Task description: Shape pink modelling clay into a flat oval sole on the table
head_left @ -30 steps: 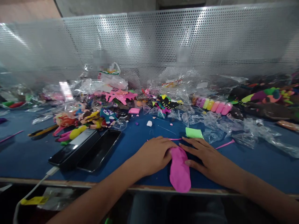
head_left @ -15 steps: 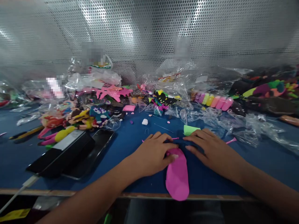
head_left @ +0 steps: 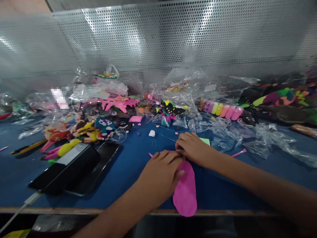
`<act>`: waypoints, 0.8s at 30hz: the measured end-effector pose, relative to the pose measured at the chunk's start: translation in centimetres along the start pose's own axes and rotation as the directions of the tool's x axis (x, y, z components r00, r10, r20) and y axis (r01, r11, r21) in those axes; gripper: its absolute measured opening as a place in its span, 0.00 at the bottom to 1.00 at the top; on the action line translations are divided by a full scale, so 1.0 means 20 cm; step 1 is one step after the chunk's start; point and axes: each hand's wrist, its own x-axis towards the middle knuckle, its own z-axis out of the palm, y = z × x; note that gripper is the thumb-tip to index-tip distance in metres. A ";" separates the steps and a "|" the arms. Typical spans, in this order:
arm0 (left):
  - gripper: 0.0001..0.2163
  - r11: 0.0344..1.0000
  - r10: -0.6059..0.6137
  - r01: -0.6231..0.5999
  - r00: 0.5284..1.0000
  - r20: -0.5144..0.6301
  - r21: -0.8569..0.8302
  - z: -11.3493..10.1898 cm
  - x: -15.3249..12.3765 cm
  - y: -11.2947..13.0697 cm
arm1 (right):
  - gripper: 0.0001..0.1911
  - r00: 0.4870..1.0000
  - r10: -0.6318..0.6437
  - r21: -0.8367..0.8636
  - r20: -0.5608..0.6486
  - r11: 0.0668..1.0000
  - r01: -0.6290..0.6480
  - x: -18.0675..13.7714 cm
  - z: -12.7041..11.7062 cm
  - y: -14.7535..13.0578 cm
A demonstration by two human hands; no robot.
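Note:
A flat, elongated pink clay sheet (head_left: 185, 195) lies near the table's front edge, its near end reaching onto the wooden edging. My left hand (head_left: 160, 177) is closed at the sheet's far left side, thumb over its surface and fingers bent. Directly beyond, my right hand (head_left: 194, 148) is closed, its fingertips meeting my left fingers at the sheet's far end; whatever they hold is hidden. A thin pink tool (head_left: 150, 154) shows only its tip past my left fingers. Partly behind my right hand lies a light green block (head_left: 205, 141).
Left of my hands are a black phone (head_left: 105, 165) and a dark box-like device (head_left: 66, 165) with a white cable (head_left: 32, 198). Clay figures (head_left: 84, 129), clear plastic wrappers (head_left: 220, 129) and a row of coloured clay packs (head_left: 226, 110) line the back before a perforated metal panel (head_left: 153, 39).
My right hand has moved left, from beside the green block to my left fingertips, and its fingers have closed. The view has tilted up slightly. My left hand stays on the pink clay sheet.

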 end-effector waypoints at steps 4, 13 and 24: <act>0.23 0.995 0.028 -0.029 1.000 -0.010 -0.096 0.05 -0.09 0.07 | 0.10 1.000 0.010 -0.080 0.022 0.997 -0.009 -0.02 0.00 -0.02; 0.30 0.989 0.143 -0.144 0.989 -0.032 -0.036 0.07 -0.15 0.06 | 0.13 0.983 0.176 0.133 0.046 0.975 -0.180 -0.24 -0.12 0.06; 0.19 0.938 0.344 -0.331 0.925 -0.163 0.099 0.12 -0.17 0.00 | 0.15 0.990 0.126 0.145 0.057 0.981 -0.133 -0.40 0.01 0.09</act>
